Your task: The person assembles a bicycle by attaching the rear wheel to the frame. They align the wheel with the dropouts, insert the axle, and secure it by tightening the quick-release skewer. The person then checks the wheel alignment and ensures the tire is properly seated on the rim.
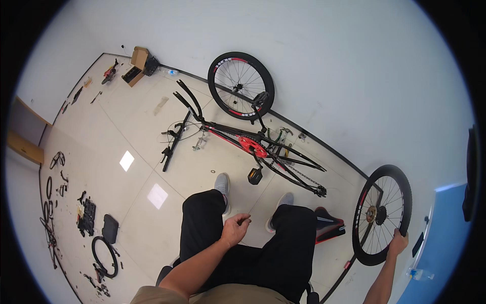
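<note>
Gripping a black-tyred bicycle wheel point(380, 215) at right, the right hand point(398, 242) is clamping its near edge; the left hand point(236, 230) is hovering near centre, curled closed, contents unclear; a bicycle frame point(228, 127) is lying farther away.

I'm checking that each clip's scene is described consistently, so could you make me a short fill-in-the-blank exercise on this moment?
1. The hand touching the wheel at the picture's right is the person's ____ hand.
2. The big chainring on the bicycle frame is coloured ____.
3. The number of wheels fitted to that frame is ____.
4. The person's long trousers are coloured ____.

Missing words: right; red; zero; black.
</note>
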The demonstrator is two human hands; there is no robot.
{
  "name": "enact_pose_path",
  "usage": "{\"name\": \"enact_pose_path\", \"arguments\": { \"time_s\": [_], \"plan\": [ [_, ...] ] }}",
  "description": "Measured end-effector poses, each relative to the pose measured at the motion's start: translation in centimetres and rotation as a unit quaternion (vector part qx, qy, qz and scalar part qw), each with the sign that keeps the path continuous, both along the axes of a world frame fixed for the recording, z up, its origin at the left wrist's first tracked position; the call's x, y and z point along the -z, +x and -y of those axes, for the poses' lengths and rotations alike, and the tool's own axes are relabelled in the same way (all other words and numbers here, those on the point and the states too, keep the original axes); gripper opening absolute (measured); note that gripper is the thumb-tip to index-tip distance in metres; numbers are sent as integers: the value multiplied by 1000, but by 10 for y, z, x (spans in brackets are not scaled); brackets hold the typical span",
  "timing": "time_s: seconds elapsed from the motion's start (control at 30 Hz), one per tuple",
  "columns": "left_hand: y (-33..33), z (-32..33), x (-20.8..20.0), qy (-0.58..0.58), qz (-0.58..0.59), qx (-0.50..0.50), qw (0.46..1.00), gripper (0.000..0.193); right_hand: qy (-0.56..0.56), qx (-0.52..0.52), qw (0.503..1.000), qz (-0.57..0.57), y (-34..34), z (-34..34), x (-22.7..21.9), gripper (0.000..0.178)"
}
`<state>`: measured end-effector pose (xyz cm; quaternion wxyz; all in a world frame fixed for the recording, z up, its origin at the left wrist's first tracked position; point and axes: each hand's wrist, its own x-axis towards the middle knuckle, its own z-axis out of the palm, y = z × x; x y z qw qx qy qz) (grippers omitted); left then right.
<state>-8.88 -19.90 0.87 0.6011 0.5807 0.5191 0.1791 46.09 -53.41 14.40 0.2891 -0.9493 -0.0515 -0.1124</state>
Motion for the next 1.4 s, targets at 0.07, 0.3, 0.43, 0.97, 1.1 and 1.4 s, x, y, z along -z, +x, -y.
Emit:
{"name": "enact_pose_path", "arguments": {
  "time_s": [0.07,0.3,0.43,0.97,1.1,1.4],
  "plan": [
    [7,1,4,-10,27,-10,1000,26,-11,-30,998,52,-14,6,-35,30],
    [19,-4,9,7,60,5,998,24,1,-135,983,122,-66,-9,-155,26],
    [9,-8,-22,36,149,-79,985,23,70,-228,963,122,-120,-55,-221,23],
    [-131,-15,-156,156,268,-296,903,24,188,-461,867,-11,-313,-329,-215,23],
    [-136,-21,-144,145,230,-327,905,26,171,-466,860,-118,-328,-367,-126,28],
    [-134,-32,-148,182,225,-321,902,28,-66,-466,874,-125,-388,-395,12,48]
  ]
}}
